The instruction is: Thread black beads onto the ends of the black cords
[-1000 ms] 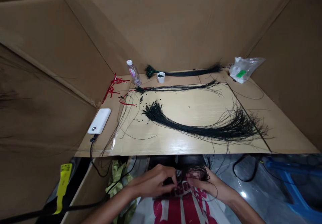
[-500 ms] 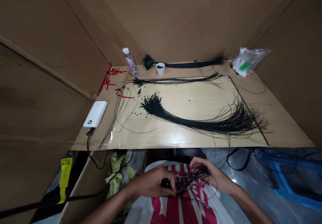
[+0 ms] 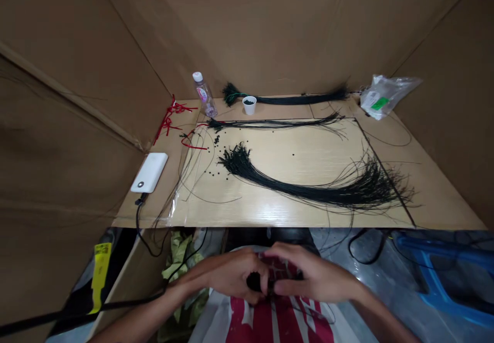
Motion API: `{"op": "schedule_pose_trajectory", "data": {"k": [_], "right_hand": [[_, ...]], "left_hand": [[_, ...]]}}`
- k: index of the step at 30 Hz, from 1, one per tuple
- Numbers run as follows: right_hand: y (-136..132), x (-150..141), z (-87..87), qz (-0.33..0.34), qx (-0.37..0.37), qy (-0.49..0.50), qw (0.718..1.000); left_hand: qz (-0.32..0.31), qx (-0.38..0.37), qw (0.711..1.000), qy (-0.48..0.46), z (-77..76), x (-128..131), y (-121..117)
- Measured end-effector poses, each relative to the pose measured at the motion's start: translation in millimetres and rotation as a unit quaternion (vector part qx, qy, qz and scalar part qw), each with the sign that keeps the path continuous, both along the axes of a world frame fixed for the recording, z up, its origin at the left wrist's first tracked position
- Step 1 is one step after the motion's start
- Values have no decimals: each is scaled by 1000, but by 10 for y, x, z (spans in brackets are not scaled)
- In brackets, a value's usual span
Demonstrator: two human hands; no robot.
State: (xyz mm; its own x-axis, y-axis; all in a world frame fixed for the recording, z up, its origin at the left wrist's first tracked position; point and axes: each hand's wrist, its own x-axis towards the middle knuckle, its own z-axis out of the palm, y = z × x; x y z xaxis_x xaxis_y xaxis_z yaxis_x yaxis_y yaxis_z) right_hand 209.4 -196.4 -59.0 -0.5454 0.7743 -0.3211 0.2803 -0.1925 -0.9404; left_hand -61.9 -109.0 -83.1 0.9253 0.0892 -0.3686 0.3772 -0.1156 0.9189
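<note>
At my lap, my left hand (image 3: pixel 241 276) is closed in a fist around a small bundle of black cords (image 3: pixel 253 281), whose dark end shows in the curl of the fingers. Close against it, my right hand (image 3: pixel 318 273) curves its fingers and thumb around the same bundle, the thumb tip near the left fist. Most of the bundle is hidden by the hands, and a few thin strands trail below the right one. On the table ahead lies a large sheaf of black cords (image 3: pixel 301 191), knotted at its left end and loose at its right.
Beyond are a thinner cord bunch (image 3: pixel 278 124), a tied bundle (image 3: pixel 301 99), a white cup (image 3: pixel 249 105) of black bits, a bottle (image 3: pixel 206 96) and a plastic bag (image 3: pixel 386 96). Left are red ribbons (image 3: pixel 169 122) and a white power bank (image 3: pixel 150 172). A blue stool (image 3: pixel 428 266) stands right.
My right hand has moved left along the strands, up against my left hand. The spread strands it held are now mostly hidden. The left hand stays closed in about the same place.
</note>
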Motion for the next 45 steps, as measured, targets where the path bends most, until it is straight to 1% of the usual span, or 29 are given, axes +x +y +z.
{"op": "schedule_pose_trajectory", "data": {"k": [1, 3, 5, 7, 10, 13, 15, 17, 19, 21, 23, 25, 26, 28, 31, 34, 36, 39, 40, 42, 44, 45], "right_hand": [[6, -182, -90, 12, -1, 15, 1000], [-18, -438, -240, 9, -33, 45, 998], [-55, -536, -319, -5, -44, 56, 997], [-63, -521, -329, 6, -29, 55, 998], [15, -415, -262, 22, 5, 56, 998], [159, -287, -141, -1, 24, 73, 997], [258, -181, -41, 11, 12, 88, 996], [350, -64, 65, 42, -14, 101, 994], [437, 26, 162, 71, -35, 102, 992], [518, 42, 231, 80, -59, 115, 988], [586, -34, 258, 53, -74, 156, 983], [628, -163, 241, 9, -82, 203, 976], [636, -224, 217, -7, -80, 213, 974], [621, -289, 151, -10, -80, 204, 976], [516, -197, 55, -11, -76, 156, 985], [347, 49, 36, -37, -56, 88, 994], [247, 214, 97, -34, -42, 35, 998], [209, 340, 307, -12, 22, -36, 999], [235, 332, 392, -2, 50, -46, 998], [329, 238, 543, 1, 102, -29, 994], [440, 78, 619, -23, 121, 15, 992], [485, -5, 622, -27, 112, 35, 993]], "left_hand": [[11, 3, 1000, 7, 20, -20, -3], [35, 8, 999, 13, 65, -77, 6], [52, 12, 999, 9, 123, -144, 47], [56, 23, 998, 8, 210, -194, 126], [49, 54, 997, 19, 429, -216, 310], [60, 105, 993, 12, 739, -194, 525], [61, 130, 990, -11, 947, -177, 651], [50, 141, 988, -33, 1120, -159, 747], [30, 145, 988, -48, 1243, -130, 810], [17, 147, 988, -49, 1317, -87, 846], [14, 156, 987, -46, 1349, -37, 867], [9, 175, 983, -50, 1352, -3, 885], [6, 184, 981, -58, 1348, 1, 895], [4, 195, 978, -75, 1343, -24, 923], [14, 195, 978, -77, 1357, -118, 973], [11, 189, 979, -70, 1369, -194, 1002], [-3, 176, 982, -72, 1346, -199, 997], [-14, 153, 984, -86, 1262, -139, 958], [-13, 145, 985, -93, 1229, -106, 941], [-8, 132, 986, -105, 1173, -29, 907], [-5, 131, 985, -114, 1139, 41, 883], [-2, 134, 984, -118, 1131, 65, 876]]}}
